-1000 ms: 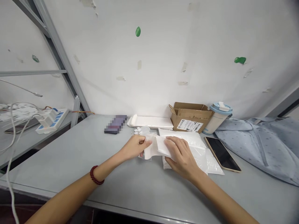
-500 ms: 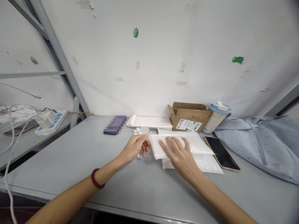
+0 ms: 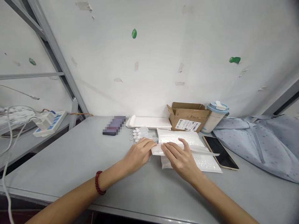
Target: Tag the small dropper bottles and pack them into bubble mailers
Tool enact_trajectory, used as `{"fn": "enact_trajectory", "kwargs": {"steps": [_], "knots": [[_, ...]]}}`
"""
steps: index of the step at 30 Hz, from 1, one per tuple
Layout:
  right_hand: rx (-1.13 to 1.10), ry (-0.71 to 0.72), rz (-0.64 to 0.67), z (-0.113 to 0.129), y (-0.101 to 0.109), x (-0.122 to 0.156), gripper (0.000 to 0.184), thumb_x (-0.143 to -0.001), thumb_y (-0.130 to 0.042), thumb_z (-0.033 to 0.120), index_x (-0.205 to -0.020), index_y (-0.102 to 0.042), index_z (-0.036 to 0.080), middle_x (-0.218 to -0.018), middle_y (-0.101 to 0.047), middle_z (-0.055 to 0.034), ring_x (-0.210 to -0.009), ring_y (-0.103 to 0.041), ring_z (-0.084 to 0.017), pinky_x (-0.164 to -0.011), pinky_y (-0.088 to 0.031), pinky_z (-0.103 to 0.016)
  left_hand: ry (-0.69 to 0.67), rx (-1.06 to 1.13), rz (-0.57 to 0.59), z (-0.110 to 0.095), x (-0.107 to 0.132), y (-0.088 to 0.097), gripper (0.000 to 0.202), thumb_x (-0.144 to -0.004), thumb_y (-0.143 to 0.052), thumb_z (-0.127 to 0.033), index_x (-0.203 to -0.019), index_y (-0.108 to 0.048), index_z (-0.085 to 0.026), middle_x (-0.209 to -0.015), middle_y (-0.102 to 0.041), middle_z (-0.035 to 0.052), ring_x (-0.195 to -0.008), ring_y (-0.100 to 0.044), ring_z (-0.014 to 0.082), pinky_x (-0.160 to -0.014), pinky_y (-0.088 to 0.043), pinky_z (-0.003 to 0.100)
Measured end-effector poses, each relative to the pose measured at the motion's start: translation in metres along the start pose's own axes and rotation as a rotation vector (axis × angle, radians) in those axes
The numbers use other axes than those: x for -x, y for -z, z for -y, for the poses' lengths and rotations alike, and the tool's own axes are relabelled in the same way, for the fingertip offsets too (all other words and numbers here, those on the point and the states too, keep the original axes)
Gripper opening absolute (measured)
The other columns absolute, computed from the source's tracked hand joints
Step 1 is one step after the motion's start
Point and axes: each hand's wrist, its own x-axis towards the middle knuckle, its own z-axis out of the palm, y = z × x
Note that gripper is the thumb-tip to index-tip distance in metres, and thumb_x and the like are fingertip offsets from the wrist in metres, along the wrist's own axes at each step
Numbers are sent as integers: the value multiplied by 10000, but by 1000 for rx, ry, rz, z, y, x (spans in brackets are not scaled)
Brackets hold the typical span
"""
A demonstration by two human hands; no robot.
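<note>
On the grey table (image 3: 70,161), both hands hold one white padded envelope (image 3: 201,150), seen nearly edge-on above a stack of white bubble mailers (image 3: 205,163). My left hand (image 3: 137,154) grips the envelope's left end, fingers curled around it. My right hand (image 3: 181,157) lies over the envelope's middle with fingers extended and thumb up, pressing on it. A few small white pieces in clear wrap (image 3: 139,133) sit just behind my left hand. A red bead bracelet (image 3: 98,183) circles my left wrist.
Along the wall stand a white tray (image 3: 149,122), an open cardboard box (image 3: 188,119) and a lidded cup (image 3: 216,116). A phone (image 3: 219,149) lies right of the mailers, beside blue cloth (image 3: 259,140). A dark blurred item (image 3: 114,125) lies left. A power strip (image 3: 48,123) and cables sit far left.
The envelope has been tilted from lying face-up to nearly edge-on and lowered toward the stack. My left hand has moved from a pinch at its corner to gripping its left end.
</note>
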Motion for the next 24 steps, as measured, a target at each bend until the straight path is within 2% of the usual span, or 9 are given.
{"fn": "enact_trajectory", "kwargs": {"steps": [4,7,10,14,16,19,22,24], "knots": [[38,-65,-61,0,2,2,329,-849,-401,14,-1104,-548,162,-916,-683,-68,-943,-596,-181,-923,-320,-426,100,138,-15,-3,-2,-1,218,-902,-362,-175,-956,-573,-173,-863,-625,62,-813,-555,178,-738,-436,298],[90,-123,-76,-2,3,2,337,-847,-483,75,-1171,-512,160,-1071,-646,-122,-1054,-554,-223,-946,-307,-444,266,247,-37,-6,-3,-2,248,-899,-406,-291,-738,-543,-161,-658,-558,13,-611,-491,134,-588,-387,251],[71,-114,-24,-1,2,0,324,-853,-554,239,-1162,-515,148,-1147,-605,-162,-1114,-514,-258,-958,-290,-471,427,417,-35,-7,-5,-4,361,-866,-450,-394,-587,-435,-165,-530,-445,-33,-512,-418,100,-500,-327,223],[18,-88,112,1,-2,1,460,-815,-581,418,-1180,-504,149,-1243,-531,-197,-1189,-438,-308,-971,-239,-533,602,685,21,-5,-9,-7,378,-808,-508,-470,-598,-428,-165,-485,-447,-53,-436,-423,83,-451,-331,207],[16,-101,179,0,-5,2,500,-795,-605,414,-1208,-484,160,-1281,-495,-199,-1217,-403,-317,-974,-221,-549,658,735,44,-3,-13,-7,385,-782,-533,-488,-602,-443,-161,-471,-467,-51,-404,-419,76,-431,-335,204],[46,-127,230,-7,-9,3,494,-777,-641,331,-1212,-476,165,-1286,-484,-197,-1211,-397,-319,-960,-230,-550,687,781,44,3,-26,-6,358,-771,-553,-471,-636,-496,-144,-473,-476,-48,-399,-417,69,-420,-339,195],[103,-171,248,-19,-11,5,393,-785,-621,231,-1156,-510,163,-1247,-507,-187,-1151,-435,-309,-930,-270,-516,663,845,55,10,-49,-7,320,-767,-572,-437,-672,-538,-132,-474,-470,-50,-397,-412,61,-405,-331,183],[139,-202,259,-28,-13,7,307,-801,-573,155,-1105,-537,172,-1191,-537,-161,-1063,-480,-284,-873,-322,-454,634,848,65,14,-66,-11,303,-777,-568,-403,-646,-536,-131,-473,-474,-46,-393,-416,56,-405,-340,181]]}}
